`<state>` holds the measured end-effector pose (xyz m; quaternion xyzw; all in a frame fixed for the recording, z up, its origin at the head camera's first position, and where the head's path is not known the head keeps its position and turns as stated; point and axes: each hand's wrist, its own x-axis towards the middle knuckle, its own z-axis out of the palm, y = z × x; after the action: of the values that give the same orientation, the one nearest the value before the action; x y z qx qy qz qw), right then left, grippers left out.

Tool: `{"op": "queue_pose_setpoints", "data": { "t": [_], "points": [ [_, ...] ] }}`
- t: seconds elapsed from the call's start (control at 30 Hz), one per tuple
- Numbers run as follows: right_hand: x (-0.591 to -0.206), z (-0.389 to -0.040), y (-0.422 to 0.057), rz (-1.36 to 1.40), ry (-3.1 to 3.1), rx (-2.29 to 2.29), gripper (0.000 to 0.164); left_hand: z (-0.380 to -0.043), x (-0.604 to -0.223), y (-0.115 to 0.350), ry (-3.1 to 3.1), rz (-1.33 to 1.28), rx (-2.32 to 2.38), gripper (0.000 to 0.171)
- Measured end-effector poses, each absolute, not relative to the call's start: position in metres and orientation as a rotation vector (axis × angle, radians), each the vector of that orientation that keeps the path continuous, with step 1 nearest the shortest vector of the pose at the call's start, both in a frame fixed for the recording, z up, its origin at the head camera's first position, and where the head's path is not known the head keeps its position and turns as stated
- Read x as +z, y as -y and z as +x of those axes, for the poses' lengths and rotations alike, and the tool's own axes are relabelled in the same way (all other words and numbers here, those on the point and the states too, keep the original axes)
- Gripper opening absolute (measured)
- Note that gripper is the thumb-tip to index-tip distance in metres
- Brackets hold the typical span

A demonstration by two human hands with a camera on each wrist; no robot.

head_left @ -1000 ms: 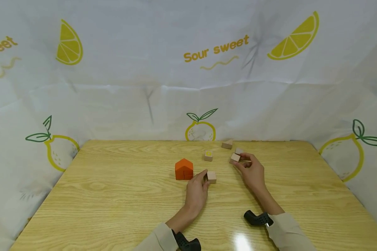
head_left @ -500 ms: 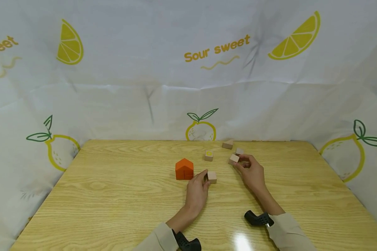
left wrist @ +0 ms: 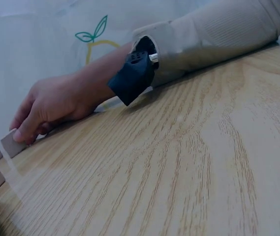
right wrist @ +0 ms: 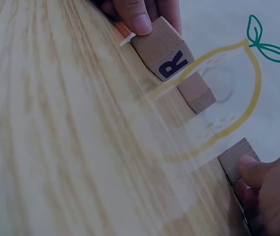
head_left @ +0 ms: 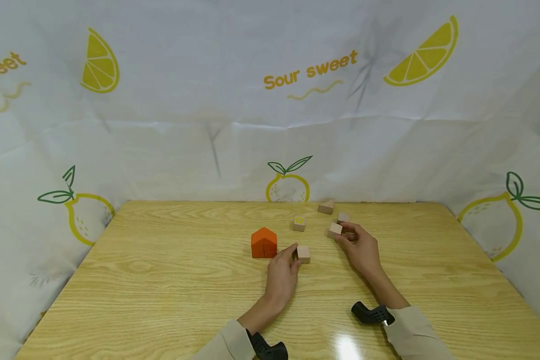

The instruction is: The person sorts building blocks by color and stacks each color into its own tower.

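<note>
My left hand (head_left: 282, 275) holds a plain wooden cube (head_left: 303, 254) on the table, to the right of an orange house-shaped block (head_left: 264, 243). In the right wrist view its thumb lies against this cube (right wrist: 162, 46), whose side bears a dark letter R. Farther back and to the right, my right hand (head_left: 362, 250) pinches another wooden block (head_left: 335, 230) between thumb and fingers, low at the tabletop. The left wrist view shows the right hand (left wrist: 56, 101) gripping that block (left wrist: 13, 143) from across; only a sliver of the left hand appears there.
A wooden cube with a yellow mark on top (head_left: 299, 223) stands behind the left hand's cube. Another small block (head_left: 343, 217) sits just behind the right hand's block. A wedge-shaped wooden block (head_left: 326, 207) lies near the table's back edge, before a lemon-print cloth (head_left: 184, 155).
My right hand has drawn its block slightly toward me and to the left, leaving more of the block behind it visible. The left hand and its cube stay put.
</note>
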<state>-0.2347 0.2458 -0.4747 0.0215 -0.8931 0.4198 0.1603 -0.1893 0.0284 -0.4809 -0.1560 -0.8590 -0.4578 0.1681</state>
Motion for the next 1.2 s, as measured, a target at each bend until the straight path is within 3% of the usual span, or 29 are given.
{"op": "queue_pose_setpoints", "data": {
  "t": [1.2],
  "points": [
    [-0.472,-0.211,-0.229,0.383,2.39,1.37,0.036,-0.189,-0.48,-0.028,2.464,-0.436,-1.295,0.039]
  ]
}}
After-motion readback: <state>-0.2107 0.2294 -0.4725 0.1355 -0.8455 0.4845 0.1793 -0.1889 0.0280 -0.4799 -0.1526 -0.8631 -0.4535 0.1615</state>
